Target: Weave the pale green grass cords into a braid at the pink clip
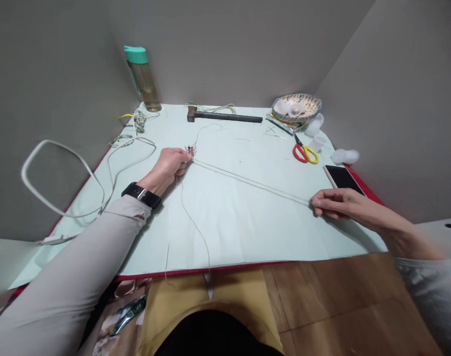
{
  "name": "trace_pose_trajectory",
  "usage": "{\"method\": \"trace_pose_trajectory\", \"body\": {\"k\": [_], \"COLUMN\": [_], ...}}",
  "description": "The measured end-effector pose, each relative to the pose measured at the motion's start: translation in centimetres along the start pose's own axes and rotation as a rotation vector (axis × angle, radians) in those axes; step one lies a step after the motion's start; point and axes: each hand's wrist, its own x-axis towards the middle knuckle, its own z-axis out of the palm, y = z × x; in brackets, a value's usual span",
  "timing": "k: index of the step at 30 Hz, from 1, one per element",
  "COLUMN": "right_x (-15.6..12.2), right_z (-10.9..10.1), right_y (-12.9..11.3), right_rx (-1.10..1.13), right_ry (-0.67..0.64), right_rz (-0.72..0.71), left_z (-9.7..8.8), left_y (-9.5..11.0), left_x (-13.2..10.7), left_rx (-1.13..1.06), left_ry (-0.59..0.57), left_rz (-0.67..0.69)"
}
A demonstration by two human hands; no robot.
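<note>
Yellow cloth (210,301) covers the lap at the near edge, with wood floor to its right, and a loose pale strand (200,232) hangs from the table down over it. On the pale green sheet (247,237) a thin cord (247,181) runs taut, low over the sheet, from far left to near right. The left hand (170,165), a black watch (142,194) at its wrist, has its fingers closed in a pinch on the cord's far-left end, just beside a small dark red piece (190,149). The right hand (334,202) pinches the other end between thumb and fingertips, the remaining fingers curled. The cord looks light, limp and thin, probably a pair of strands lying together, so it should slip easily and tangle unless gripped firmly near its ends with fingertips. A white cable (62,178) loops at the left. Along the far edge stand a bottle (143,79), a hammer (225,117) and a basket (297,108). Scissors (305,152) and a phone (343,178) lie at the right.
</note>
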Motion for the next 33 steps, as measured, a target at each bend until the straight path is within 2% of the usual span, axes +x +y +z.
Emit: {"method": "trace_pose_trajectory", "body": {"k": [10, 22, 33], "right_x": [-0.6, -1.0, -1.3], "right_z": [-2.5, -2.6, -3.2], "right_y": [2.8, 2.6, 2.5], "right_rx": [-0.028, -0.033, -0.035], "right_ry": [0.143, 0.229, 0.319], "right_rz": [0.018, 0.048, 0.043], "left_z": [-0.1, -0.6, -0.5], "left_y": [0.0, -0.1, -0.1], "left_x": [0.1, -0.2, -0.1], "left_rx": [-0.003, -0.090, -0.063], "left_ry": [-0.009, -0.107, -0.086], "left_rz": [0.014, 0.090, 0.105]}}
